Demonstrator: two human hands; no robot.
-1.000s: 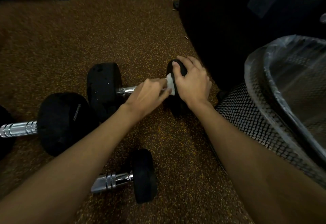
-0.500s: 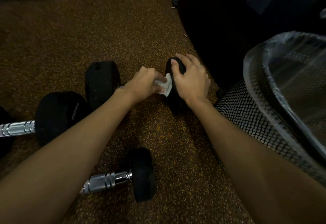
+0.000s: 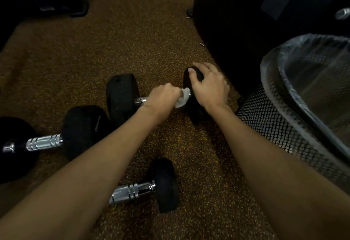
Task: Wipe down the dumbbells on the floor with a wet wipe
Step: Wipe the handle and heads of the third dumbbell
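**Wipe on the bar of the far dumbbell, both hands on it**

A brown rubber floor (image 3: 132, 41) flecked with yellow fills most of the view. At the upper right stands a big black object (image 3: 236, 22), too dark to make out. Just in front of it, at the right edge, is a black mesh bin (image 3: 274, 126) lined with a clear plastic bag (image 3: 284, 50).

Three dumbbells with black heads and chrome bars lie on the floor. The left dumbbell (image 3: 83, 130) lies at the left edge, its ribbed bar showing between its two heads. The far dumbbell (image 3: 121, 96) lies crosswise in the middle, its right head close to the bin. The near dumbbell (image 3: 165, 185) is the smallest and lies closest to the person, partly hidden under the left forearm.

The right hand (image 3: 210, 88) sits over the top of the far dumbbell's right head, fingers curved over it and thumb against its inner face, gripping it. The left hand (image 3: 162, 99) is curled around the bar of the same dumbbell, bunching a white wet wipe (image 3: 182, 97) against the bar's right end, just beside the right hand. A short length of bare chrome shows to the left of the left hand.

A small screw (image 3: 202, 44) lies on the floor near the black object.
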